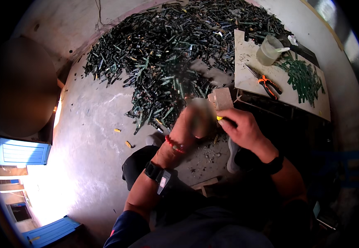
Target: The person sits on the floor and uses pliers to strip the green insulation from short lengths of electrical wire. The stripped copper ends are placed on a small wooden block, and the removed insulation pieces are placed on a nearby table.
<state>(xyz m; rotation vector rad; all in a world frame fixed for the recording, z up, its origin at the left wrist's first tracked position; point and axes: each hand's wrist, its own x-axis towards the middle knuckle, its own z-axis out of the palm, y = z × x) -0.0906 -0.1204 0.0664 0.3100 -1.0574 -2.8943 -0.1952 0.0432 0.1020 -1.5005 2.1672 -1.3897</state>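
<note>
My right hand (243, 128) has its thumb and forefinger closed on a small yellow piece (219, 118), most of it covered by the fingers. Close to its left is my left hand (187, 124), wearing a red bead bracelet (175, 145); a blurred patch covers its fingers, so whatever they hold is hidden. Just beyond both hands stands a brick-like block (223, 97). A large heap of dark green and black strips (164, 59), perhaps circuit-board pieces, spreads over the floor ahead.
On a low table (244, 82) at the right lie long-nose pliers (267, 85) with orange-black handles, a translucent cup (267, 51) and a pile of green strips (303, 79). Yellow pieces (128, 144) and grey debris (205, 158) dot the concrete floor. Blue doors (23, 151) stand at the left.
</note>
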